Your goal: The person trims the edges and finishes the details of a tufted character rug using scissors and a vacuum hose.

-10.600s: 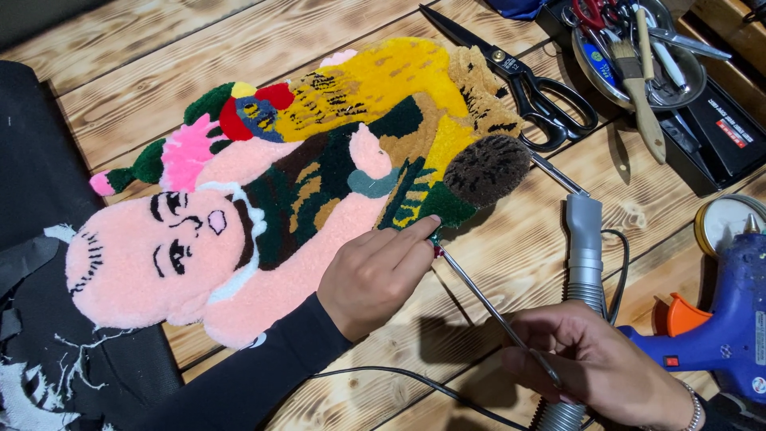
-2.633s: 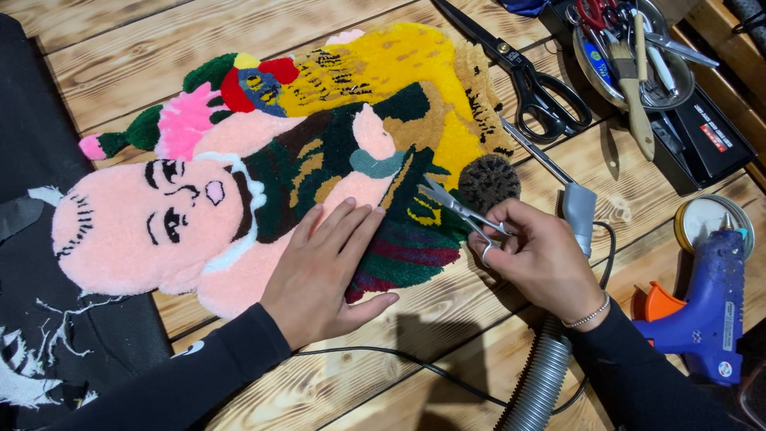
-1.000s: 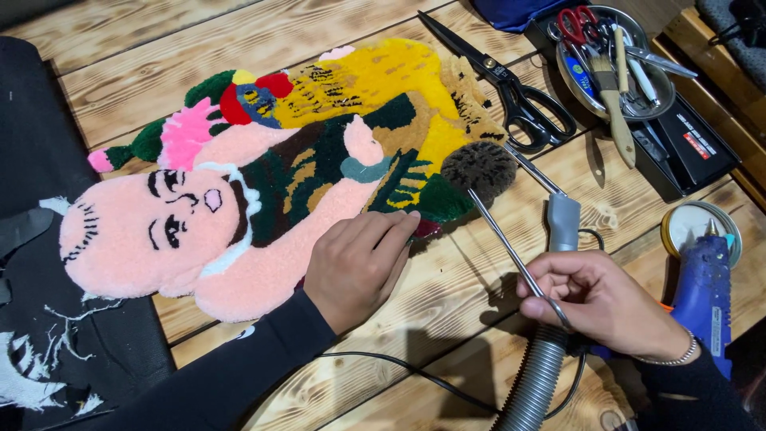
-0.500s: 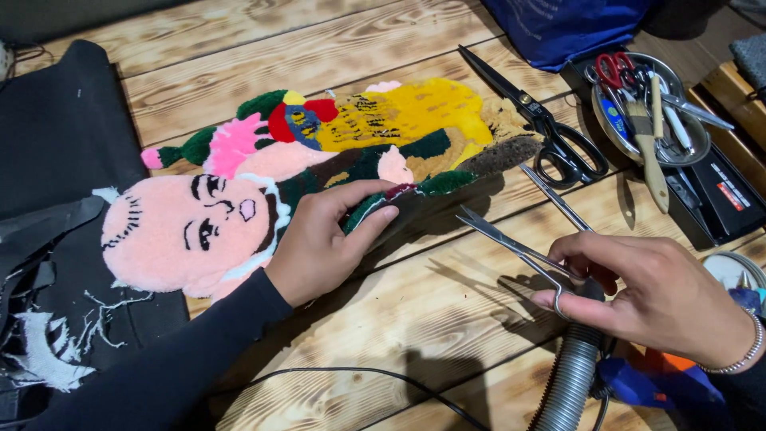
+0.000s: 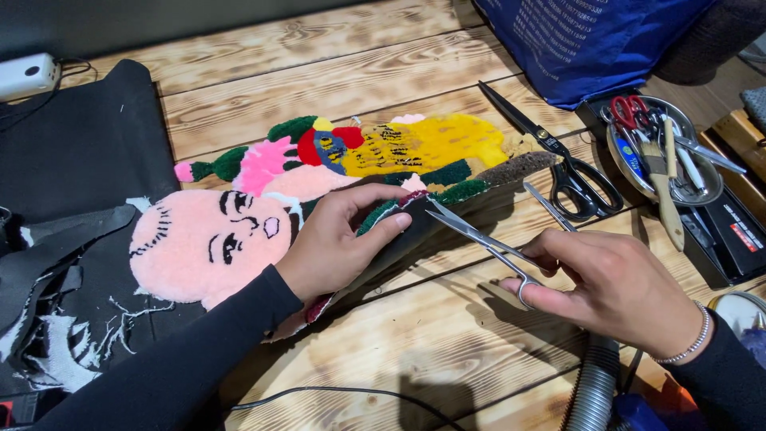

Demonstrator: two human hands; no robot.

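Scorched wooden planks (image 5: 335, 72) carry my tufted rug (image 5: 319, 172) (a pink-faced figure in yellow, green and red), which lies across the middle of them. My left hand (image 5: 339, 239) is closed on the rug's near edge, lifting it so the pile tilts away from me. Just beside that lifted edge, my right hand (image 5: 618, 287) grips small steel scissors (image 5: 479, 235), blades parted and pointing at the rug. Beyond the rug's far right end lie big black shears (image 5: 558, 156), and past them a round metal tray (image 5: 666, 152) of tools. Left of the rug sits black fabric (image 5: 80, 160).
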